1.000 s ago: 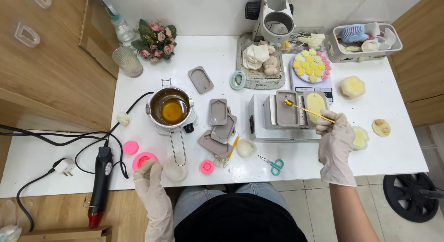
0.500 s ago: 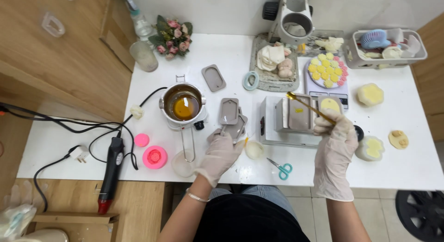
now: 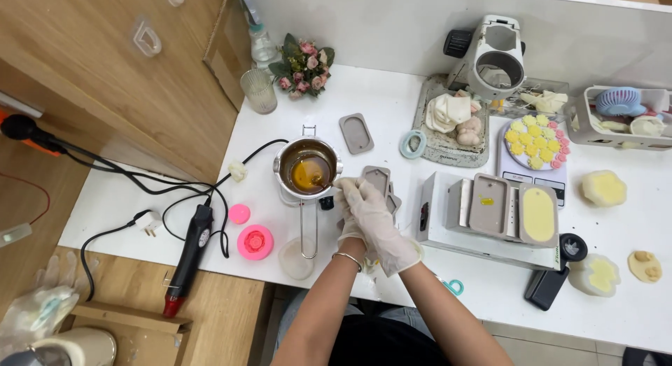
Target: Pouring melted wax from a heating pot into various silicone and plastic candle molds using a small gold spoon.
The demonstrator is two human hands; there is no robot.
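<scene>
both gloved hands have come together at frame centre: right hand (image 3: 378, 222) crosses over left hand (image 3: 348, 210), fingers closed at the pot (image 3: 306, 171) rim beside grey moulds (image 3: 380, 184); exact hold unclear.

Craft workshop: wax melting pot (image 3: 306, 171), silicone moulds (image 3: 355, 133), heat gun (image 3: 187, 254).

Brown cardboard box (image 3: 133, 334) on the floor, lower left, flaps open
</scene>
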